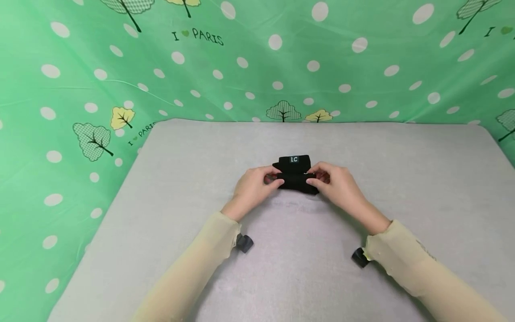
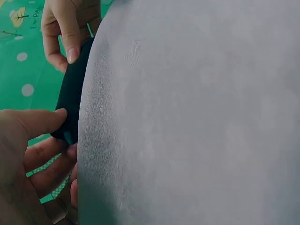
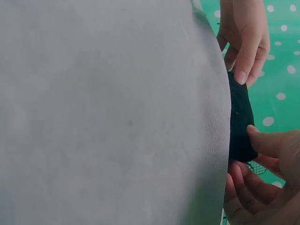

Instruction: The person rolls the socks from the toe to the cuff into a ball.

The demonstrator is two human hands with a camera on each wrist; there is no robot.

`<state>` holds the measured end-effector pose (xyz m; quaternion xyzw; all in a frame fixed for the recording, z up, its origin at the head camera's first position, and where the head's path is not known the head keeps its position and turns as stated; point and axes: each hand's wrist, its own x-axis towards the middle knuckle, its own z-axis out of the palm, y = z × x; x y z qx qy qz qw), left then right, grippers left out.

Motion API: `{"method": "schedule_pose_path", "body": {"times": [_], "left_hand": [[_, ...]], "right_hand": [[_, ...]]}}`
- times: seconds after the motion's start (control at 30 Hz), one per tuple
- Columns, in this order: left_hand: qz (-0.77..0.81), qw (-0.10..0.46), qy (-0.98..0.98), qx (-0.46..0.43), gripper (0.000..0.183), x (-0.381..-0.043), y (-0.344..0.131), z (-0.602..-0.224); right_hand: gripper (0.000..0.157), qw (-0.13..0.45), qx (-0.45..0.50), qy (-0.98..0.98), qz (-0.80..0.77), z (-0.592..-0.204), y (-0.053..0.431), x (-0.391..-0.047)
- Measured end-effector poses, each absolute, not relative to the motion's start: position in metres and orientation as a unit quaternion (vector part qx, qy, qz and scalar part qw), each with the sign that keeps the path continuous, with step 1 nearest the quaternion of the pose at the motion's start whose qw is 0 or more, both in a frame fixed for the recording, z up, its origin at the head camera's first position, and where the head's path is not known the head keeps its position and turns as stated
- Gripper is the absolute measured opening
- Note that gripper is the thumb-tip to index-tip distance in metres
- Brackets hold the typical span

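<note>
A folded black sock (image 1: 295, 182) with a small white-lettered label on its upper flap lies toward the far side of the grey table. My left hand (image 1: 254, 185) pinches its left end, thumb on top and fingers behind and below. At the right end, my right hand (image 1: 335, 182) pinches it the same way. In the left wrist view the sock (image 2: 74, 93) spans between both thumbs, partly hidden behind the grey surface. The right wrist view shows the sock (image 3: 240, 119) from the other side, with my right thumb pressed on its near edge.
The grey tabletop (image 1: 297, 268) stretches around both forearms. Behind it and at the left hangs a green curtain (image 1: 281, 62) with white dots and printed trees. A small black wrist device (image 1: 244, 243) sits at the left cuff, another black device (image 1: 360, 257) at the right.
</note>
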<state>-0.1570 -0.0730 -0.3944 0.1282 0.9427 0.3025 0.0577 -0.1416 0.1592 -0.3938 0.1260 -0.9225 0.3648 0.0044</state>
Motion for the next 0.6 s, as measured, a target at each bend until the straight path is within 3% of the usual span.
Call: {"method": "schedule_pose_path", "body": {"times": [0.3,0.6], "left_hand": [[0.305,0.077,0.945,0.095,0.027,-0.163,-0.066,-0.392],[0.331,0.085,0.937,0.068,0.027,-0.169,-0.065,-0.394]], "right_hand": [[0.024,0.055,0.175,-0.902,0.391,-0.395,0.161,-0.142],[0.048,0.05,0.223,-0.924,0.306,-0.395,0.16,-0.141]]}}
